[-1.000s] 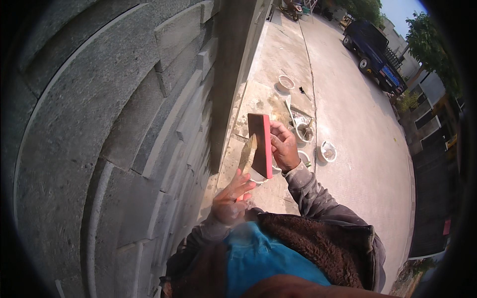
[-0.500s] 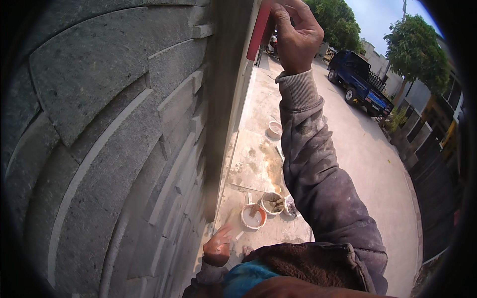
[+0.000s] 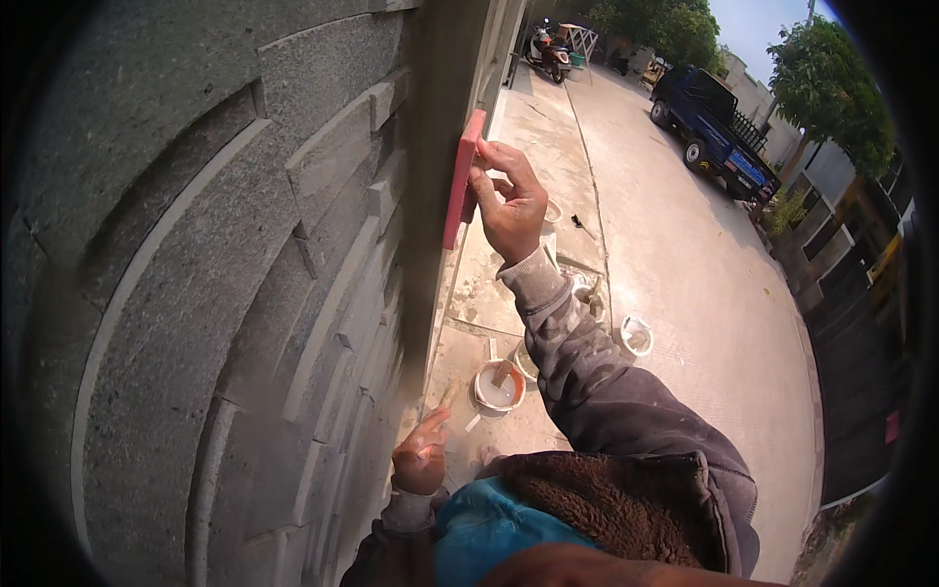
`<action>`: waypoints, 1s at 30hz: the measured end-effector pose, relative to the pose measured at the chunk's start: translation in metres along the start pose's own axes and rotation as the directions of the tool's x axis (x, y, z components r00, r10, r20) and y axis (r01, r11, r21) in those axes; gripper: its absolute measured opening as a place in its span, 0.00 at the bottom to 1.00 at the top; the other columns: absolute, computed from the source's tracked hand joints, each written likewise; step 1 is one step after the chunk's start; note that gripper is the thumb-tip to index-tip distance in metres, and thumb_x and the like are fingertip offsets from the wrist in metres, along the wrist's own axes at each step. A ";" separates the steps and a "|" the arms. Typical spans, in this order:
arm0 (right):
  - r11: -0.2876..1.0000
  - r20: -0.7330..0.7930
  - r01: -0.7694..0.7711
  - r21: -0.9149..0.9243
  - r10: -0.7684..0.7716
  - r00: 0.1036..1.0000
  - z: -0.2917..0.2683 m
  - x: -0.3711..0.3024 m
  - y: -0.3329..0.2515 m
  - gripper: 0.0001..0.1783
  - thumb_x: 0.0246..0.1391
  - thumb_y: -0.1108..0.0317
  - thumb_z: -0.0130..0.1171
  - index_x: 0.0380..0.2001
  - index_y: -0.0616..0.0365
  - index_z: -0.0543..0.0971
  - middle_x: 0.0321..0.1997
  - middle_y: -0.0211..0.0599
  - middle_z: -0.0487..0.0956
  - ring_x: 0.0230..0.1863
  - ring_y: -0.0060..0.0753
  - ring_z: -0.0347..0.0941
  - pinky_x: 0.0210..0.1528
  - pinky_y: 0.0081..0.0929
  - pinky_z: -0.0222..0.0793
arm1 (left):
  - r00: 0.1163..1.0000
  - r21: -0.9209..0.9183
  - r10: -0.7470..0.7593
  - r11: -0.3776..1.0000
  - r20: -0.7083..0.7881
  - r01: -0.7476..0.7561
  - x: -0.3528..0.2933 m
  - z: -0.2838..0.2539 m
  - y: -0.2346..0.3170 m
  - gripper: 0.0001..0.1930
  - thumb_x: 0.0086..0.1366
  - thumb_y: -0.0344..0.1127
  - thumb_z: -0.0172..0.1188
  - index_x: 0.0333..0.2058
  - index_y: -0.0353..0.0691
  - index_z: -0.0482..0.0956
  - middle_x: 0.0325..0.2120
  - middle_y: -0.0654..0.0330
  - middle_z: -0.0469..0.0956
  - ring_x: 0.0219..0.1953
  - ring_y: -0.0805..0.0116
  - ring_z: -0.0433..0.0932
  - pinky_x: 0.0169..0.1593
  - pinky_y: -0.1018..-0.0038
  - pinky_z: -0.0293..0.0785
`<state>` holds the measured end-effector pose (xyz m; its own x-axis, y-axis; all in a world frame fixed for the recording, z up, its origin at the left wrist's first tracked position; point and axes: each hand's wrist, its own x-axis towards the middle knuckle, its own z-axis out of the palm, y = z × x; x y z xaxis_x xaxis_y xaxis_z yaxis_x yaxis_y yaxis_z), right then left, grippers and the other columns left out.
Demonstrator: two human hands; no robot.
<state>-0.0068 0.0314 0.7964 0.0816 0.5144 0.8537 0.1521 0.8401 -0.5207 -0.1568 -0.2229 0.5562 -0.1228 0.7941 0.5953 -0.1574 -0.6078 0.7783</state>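
My right hand point(image 3: 515, 207) grips a red plastering float point(image 3: 464, 181), its fingers and thumb closed at the back of it. The float's long flat face lies against the smooth grey wall edge point(image 3: 430, 147); its handle is mostly hidden by the fingers. Lower down, my left hand point(image 3: 421, 455) is beside the wall, fingers stretched and apart, with nothing visible in it. Grey stone cladding point(image 3: 225, 293) in uneven raised strips fills the left side.
Below stands a bucket point(image 3: 478, 393) of pale wet mix with a tool in it. Another bucket point(image 3: 525, 362) is partly behind my right sleeve, and a white bucket point(image 3: 636, 336) sits farther right. A motorbike point(image 3: 550, 54) and a blue pickup truck point(image 3: 709, 132) are parked beyond.
My right hand has come down along the wall edge with the float, from the top of the view to below it. My left hand has risen slightly.
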 end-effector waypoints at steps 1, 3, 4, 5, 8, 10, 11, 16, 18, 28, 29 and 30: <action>0.999 0.000 -0.014 -0.036 0.014 1.000 -0.003 -0.052 0.030 0.19 0.58 0.82 0.64 0.52 0.58 0.82 0.56 0.40 0.78 0.54 0.32 0.79 0.50 0.30 0.83 | 1.000 0.018 0.011 1.000 -0.012 -0.011 -0.001 0.001 0.001 0.08 0.66 0.19 0.61 0.39 0.38 0.73 0.49 0.36 0.82 0.55 0.40 0.81 0.59 0.53 0.77; 0.969 0.109 -0.211 -0.131 0.225 0.968 -0.014 -0.144 0.064 0.18 0.56 0.80 0.66 0.50 0.58 0.80 0.56 0.42 0.78 0.55 0.36 0.80 0.49 0.30 0.84 | 0.999 0.135 -0.025 0.991 0.021 0.022 0.011 0.001 0.015 0.08 0.68 0.20 0.60 0.40 0.40 0.72 0.48 0.36 0.82 0.53 0.43 0.83 0.57 0.53 0.78; 0.906 0.187 -0.376 -0.196 0.410 0.892 -0.024 -0.175 0.074 0.19 0.56 0.79 0.65 0.51 0.58 0.80 0.56 0.42 0.78 0.54 0.36 0.80 0.49 0.29 0.84 | 0.999 0.111 -0.041 0.993 -0.001 0.040 0.009 0.002 0.018 0.08 0.69 0.20 0.60 0.40 0.40 0.72 0.47 0.37 0.83 0.53 0.43 0.83 0.57 0.52 0.78; 0.898 0.164 -0.391 -0.200 0.424 0.891 -0.030 -0.181 0.071 0.19 0.57 0.79 0.65 0.52 0.58 0.80 0.55 0.41 0.78 0.54 0.34 0.80 0.48 0.28 0.84 | 0.998 0.097 -0.053 0.994 -0.025 0.055 0.007 0.001 0.020 0.07 0.69 0.21 0.59 0.40 0.39 0.72 0.46 0.38 0.83 0.53 0.44 0.83 0.57 0.52 0.79; 0.984 -0.003 -0.177 0.021 0.177 0.984 -0.027 -0.103 0.037 0.19 0.58 0.78 0.65 0.53 0.58 0.80 0.55 0.37 0.77 0.53 0.30 0.79 0.47 0.27 0.84 | 0.996 0.176 -0.065 0.982 -0.054 0.073 0.013 -0.003 0.021 0.04 0.71 0.22 0.58 0.40 0.38 0.72 0.42 0.41 0.84 0.51 0.47 0.84 0.58 0.50 0.78; 0.999 -0.100 0.043 0.034 -0.039 0.994 -0.018 0.008 -0.017 0.19 0.58 0.77 0.66 0.54 0.59 0.80 0.54 0.38 0.78 0.47 0.25 0.79 0.43 0.23 0.81 | 0.994 0.199 -0.098 0.975 -0.037 0.103 0.006 -0.002 0.024 0.04 0.72 0.23 0.57 0.40 0.37 0.71 0.40 0.44 0.83 0.51 0.50 0.83 0.59 0.51 0.77; 0.988 -0.082 0.152 -0.019 -0.153 0.985 -0.011 0.059 -0.039 0.17 0.62 0.74 0.65 0.54 0.63 0.79 0.52 0.39 0.81 0.51 0.28 0.80 0.47 0.26 0.82 | 0.994 0.196 -0.101 0.975 -0.040 0.107 0.003 -0.003 0.021 0.04 0.72 0.23 0.56 0.40 0.38 0.71 0.40 0.45 0.82 0.51 0.52 0.83 0.60 0.54 0.76; 0.910 -0.120 0.412 -0.052 -0.415 0.902 0.003 0.205 -0.104 0.18 0.57 0.73 0.62 0.51 0.65 0.84 0.43 0.47 0.87 0.38 0.32 0.83 0.43 0.26 0.76 | 0.985 -0.150 -0.169 0.975 -0.026 0.163 0.003 0.005 0.006 0.03 0.72 0.24 0.56 0.39 0.39 0.71 0.42 0.50 0.80 0.44 0.62 0.81 0.53 0.63 0.78; 0.849 -0.200 0.511 -0.135 -0.529 0.825 0.013 0.190 -0.071 0.18 0.55 0.71 0.63 0.49 0.61 0.85 0.39 0.47 0.86 0.36 0.36 0.83 0.41 0.29 0.76 | 0.971 -0.040 -0.230 0.973 -0.072 0.227 0.008 0.006 0.020 0.03 0.72 0.25 0.57 0.39 0.39 0.72 0.42 0.51 0.80 0.40 0.66 0.79 0.49 0.68 0.77; 0.797 0.013 -0.604 -0.020 0.604 0.797 -0.064 -0.272 0.100 0.19 0.60 0.75 0.64 0.54 0.60 0.76 0.51 0.35 0.79 0.49 0.24 0.80 0.38 0.22 0.81 | 0.804 0.007 -0.433 0.878 -0.408 0.478 0.026 0.008 0.030 0.05 0.69 0.27 0.61 0.40 0.37 0.75 0.44 0.54 0.80 0.34 0.73 0.77 0.40 0.75 0.75; 0.735 -0.008 -0.636 0.233 0.656 0.755 -0.074 -0.252 0.089 0.20 0.63 0.76 0.61 0.57 0.62 0.73 0.52 0.37 0.79 0.49 0.25 0.79 0.40 0.21 0.79 | 0.804 0.015 -0.440 0.874 -0.399 0.486 0.031 0.010 0.027 0.05 0.70 0.27 0.61 0.41 0.37 0.74 0.43 0.55 0.79 0.32 0.75 0.75 0.37 0.77 0.74; 0.672 0.021 -0.641 0.370 0.684 0.729 -0.085 -0.208 0.061 0.21 0.64 0.75 0.60 0.58 0.63 0.71 0.55 0.41 0.78 0.52 0.29 0.79 0.46 0.24 0.79 | 0.801 0.005 -0.453 0.869 -0.393 0.494 0.026 0.011 0.019 0.06 0.70 0.28 0.61 0.43 0.37 0.74 0.42 0.55 0.79 0.30 0.76 0.74 0.35 0.79 0.72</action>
<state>0.0692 -0.0383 0.5880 0.1429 0.9534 0.2657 -0.3151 0.2983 -0.9010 -0.1525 -0.2139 0.5880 -0.4120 0.9100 0.0458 -0.1927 -0.1362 0.9718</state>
